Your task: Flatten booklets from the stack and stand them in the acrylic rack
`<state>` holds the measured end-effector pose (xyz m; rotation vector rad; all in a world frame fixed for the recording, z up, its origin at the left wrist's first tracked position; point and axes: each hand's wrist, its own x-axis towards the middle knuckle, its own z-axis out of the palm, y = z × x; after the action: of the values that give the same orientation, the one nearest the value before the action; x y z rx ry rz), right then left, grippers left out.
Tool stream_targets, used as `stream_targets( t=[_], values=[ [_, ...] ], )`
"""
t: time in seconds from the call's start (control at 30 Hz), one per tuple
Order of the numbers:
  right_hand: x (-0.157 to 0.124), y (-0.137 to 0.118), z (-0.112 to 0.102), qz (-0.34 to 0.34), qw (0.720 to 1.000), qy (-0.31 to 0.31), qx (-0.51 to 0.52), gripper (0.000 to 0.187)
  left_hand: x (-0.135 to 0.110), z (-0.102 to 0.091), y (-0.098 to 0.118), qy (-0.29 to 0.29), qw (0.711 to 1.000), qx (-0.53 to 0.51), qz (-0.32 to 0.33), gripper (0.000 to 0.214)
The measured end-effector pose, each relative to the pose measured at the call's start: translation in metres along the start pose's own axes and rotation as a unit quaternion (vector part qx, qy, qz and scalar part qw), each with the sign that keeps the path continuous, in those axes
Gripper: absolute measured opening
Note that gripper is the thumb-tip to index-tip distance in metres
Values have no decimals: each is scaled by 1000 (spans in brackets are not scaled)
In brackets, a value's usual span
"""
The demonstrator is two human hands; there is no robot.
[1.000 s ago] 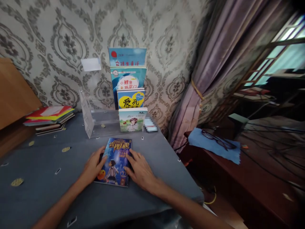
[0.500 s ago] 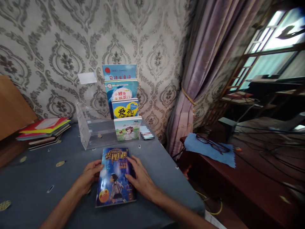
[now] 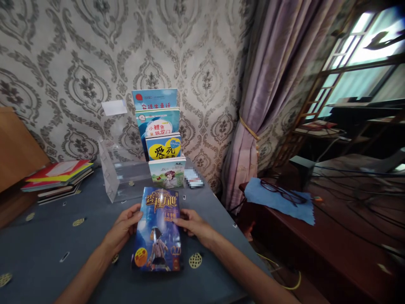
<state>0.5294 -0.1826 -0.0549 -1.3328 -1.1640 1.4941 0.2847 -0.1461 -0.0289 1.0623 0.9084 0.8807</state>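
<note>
A blue paperback book [image 3: 158, 236] with gold title lettering and a running figure on its cover is held by both side edges. My left hand [image 3: 128, 221] grips its left edge, thumb on the cover. My right hand [image 3: 194, 226] pinches the right edge, thumb on the front and fingers behind. The book faces me, its top tilted up, just in front of a clear acrylic tiered stand [image 3: 109, 173]. On the stand's right side, several children's books stand in steps, the lowest a green-and-white book [image 3: 167, 174].
A pile of books and folders [image 3: 58, 177] lies at the left of the blue tablecloth [image 3: 79, 253]. A small pale packet [image 3: 193, 178], blurred out, is beside the stand. To the right, glasses [image 3: 281, 192] rest on a blue cloth [image 3: 253, 196] on a dark red table; a curtain [image 3: 249, 118] hangs behind.
The blue book has come up and its top has tilted upward, shifting slightly right. My right hand has moved from lying over the cover to gripping the right edge.
</note>
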Motion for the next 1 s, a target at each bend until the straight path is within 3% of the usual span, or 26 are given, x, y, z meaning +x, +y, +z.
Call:
stream_targets(
  t=[0.07, 0.23, 0.4, 0.5, 0.63, 0.7, 0.77, 0.87, 1.0],
  values=[
    [0, 0, 0, -4, 1000, 7, 10, 56, 2, 1, 0, 6, 1000, 6, 8, 58],
    [4, -2, -4, -49, 997, -47, 33, 57, 9, 3, 4, 0, 1000, 19, 21, 61],
    [28, -33, -22, -174, 984, -22, -44, 48, 34, 9, 27, 4, 992, 75, 102, 59],
    [48, -71, -39, -305, 940, 7, -152, 33, 60, 16, 51, 8, 975, 94, 202, 52],
    [68, -115, -57, -442, 819, 151, -333, 15, 91, 27, 81, 36, 918, 121, 376, 36],
    [77, -123, -62, -476, 782, 198, -350, 13, 102, 30, 88, 36, 897, 136, 419, 33],
    [84, -122, -65, -486, 772, 210, -352, 14, 108, 31, 88, 30, 888, 148, 434, 33],
    [93, -109, -69, -477, 779, 201, -355, 14, 115, 27, 77, 24, 888, 163, 429, 35],
    [99, -95, -71, -480, 783, 195, -345, 14, 121, 21, 64, 59, 883, 198, 422, 34]
  ],
)
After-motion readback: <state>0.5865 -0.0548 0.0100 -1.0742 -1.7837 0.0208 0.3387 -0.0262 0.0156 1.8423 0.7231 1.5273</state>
